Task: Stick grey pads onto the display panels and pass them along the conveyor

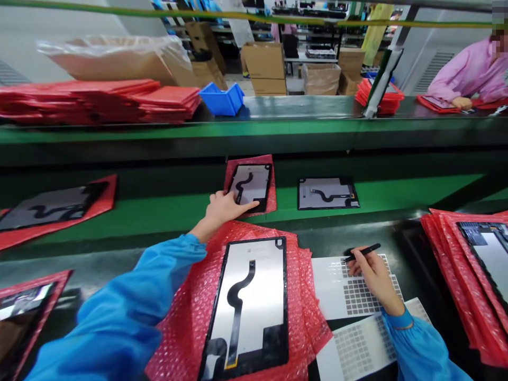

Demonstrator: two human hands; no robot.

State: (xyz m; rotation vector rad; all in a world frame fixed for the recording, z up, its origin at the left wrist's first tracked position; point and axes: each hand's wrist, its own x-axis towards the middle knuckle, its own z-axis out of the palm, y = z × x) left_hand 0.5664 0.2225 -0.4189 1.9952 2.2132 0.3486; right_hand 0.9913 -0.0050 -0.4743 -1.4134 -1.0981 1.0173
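My left hand (224,206) reaches over the green belt and grips the near end of a small display panel (254,180), thumb on its lower right corner and fingers at its left edge. That panel lies on a red bubble-wrap bag (273,193). Pinched in my right hand (373,275) are black tweezers (362,253), above a white sheet of small grey square stickers (357,296). A second sticker sheet (361,346) lies below it. Between my arms, a larger display panel (257,296) with a curved black flex cable rests on red bubble-wrap bags (305,296).
On the green belt (381,193) lie another panel (329,193) and, at left, a panel on a red bag (55,206). Bagged panels (468,275) are stacked at right. The shelf ahead carries red bags (79,100) and a blue bin (222,99). A person in pink (460,79) works at far right.
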